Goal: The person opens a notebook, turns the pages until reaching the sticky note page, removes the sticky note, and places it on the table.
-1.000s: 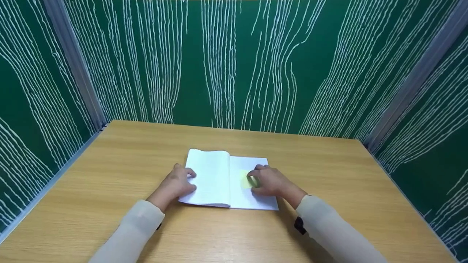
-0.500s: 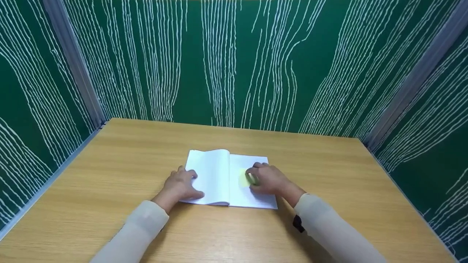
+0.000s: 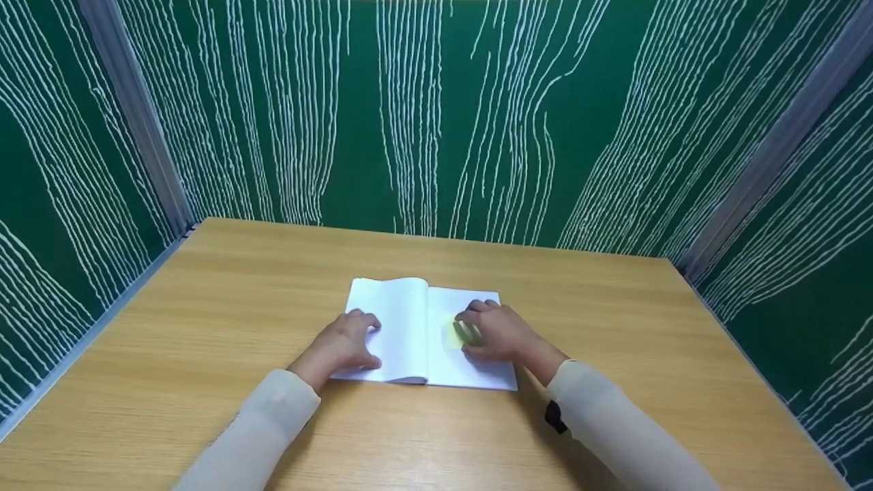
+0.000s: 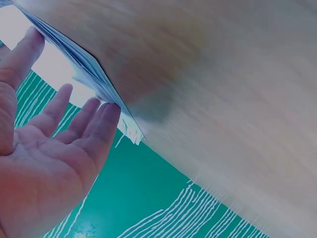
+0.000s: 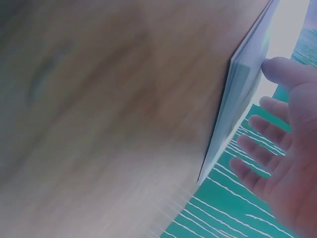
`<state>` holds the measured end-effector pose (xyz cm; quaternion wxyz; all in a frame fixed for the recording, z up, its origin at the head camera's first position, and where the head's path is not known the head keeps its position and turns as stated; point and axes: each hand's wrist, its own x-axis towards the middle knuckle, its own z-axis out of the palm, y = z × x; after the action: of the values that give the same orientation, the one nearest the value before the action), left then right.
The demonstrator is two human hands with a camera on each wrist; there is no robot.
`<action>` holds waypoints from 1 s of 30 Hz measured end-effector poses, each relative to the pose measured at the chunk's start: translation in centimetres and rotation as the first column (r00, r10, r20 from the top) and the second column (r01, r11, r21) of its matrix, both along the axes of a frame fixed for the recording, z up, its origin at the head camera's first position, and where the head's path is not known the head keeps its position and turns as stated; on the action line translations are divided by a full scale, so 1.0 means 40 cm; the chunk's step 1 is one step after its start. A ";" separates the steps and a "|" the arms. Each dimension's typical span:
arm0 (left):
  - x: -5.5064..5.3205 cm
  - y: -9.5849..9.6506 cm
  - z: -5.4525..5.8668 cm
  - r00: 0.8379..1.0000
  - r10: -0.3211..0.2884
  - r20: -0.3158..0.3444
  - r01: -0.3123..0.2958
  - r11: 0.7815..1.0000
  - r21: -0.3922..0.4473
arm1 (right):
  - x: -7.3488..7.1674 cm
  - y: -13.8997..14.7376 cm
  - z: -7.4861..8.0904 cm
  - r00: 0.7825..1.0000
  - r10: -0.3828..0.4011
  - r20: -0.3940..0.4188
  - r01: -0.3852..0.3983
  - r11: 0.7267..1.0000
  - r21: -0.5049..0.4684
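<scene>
An open book with white pages point(image 3: 399, 327) lies on the table, its taller stack of pages on the left. My left hand point(image 3: 344, 341) rests at the left page's outer part, thumb and fingers spread apart and holding nothing. In the left wrist view, its fingertips point(image 4: 111, 111) lie at the book's edge. On the right page is a pale yellow sticky note point(image 3: 451, 335). Over that note's right part rests my right hand point(image 3: 501, 333), fingers bent loosely. A greenish patch shows between thumb and fingers; I cannot tell whether it is shadow. The right wrist view shows the thumb point(image 5: 282, 69) against the page.
The wooden table point(image 3: 436, 436) extends around the book on all sides. Green walls point(image 3: 464, 123) with white wavy lines stand behind it and at both sides, with grey posts point(image 3: 140, 116) at the corners.
My left hand has shifted right and further onto the left page, its fingers spreading. The left page bulges more near the spine. My right hand has moved slightly left over the sticky note.
</scene>
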<state>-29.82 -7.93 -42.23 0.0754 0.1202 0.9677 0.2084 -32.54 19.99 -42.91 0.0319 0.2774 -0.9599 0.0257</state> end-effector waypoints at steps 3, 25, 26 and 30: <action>-0.003 -0.003 -0.001 1.000 -0.007 0.010 0.008 1.000 -0.013 | 0.002 -0.004 0.000 1.000 0.021 -0.006 -0.021 1.000 -0.004; -0.005 -0.007 0.009 1.000 -0.029 -0.003 0.029 0.998 -0.048 | 0.003 -0.024 -0.014 0.994 0.114 -0.005 -0.114 0.994 0.007; -0.005 -0.007 0.009 1.000 -0.028 0.001 0.028 0.999 -0.047 | 0.003 -0.023 -0.015 0.994 0.109 -0.006 -0.109 0.994 0.004; -0.006 -0.008 0.009 1.000 -0.023 0.012 0.024 0.999 -0.046 | 0.001 -0.024 -0.018 0.996 0.083 0.004 -0.083 0.997 0.003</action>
<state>-30.05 -8.24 -41.87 0.0863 0.1285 0.9703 0.1858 -32.50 19.04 -43.64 0.0283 0.3173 -0.9475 0.0261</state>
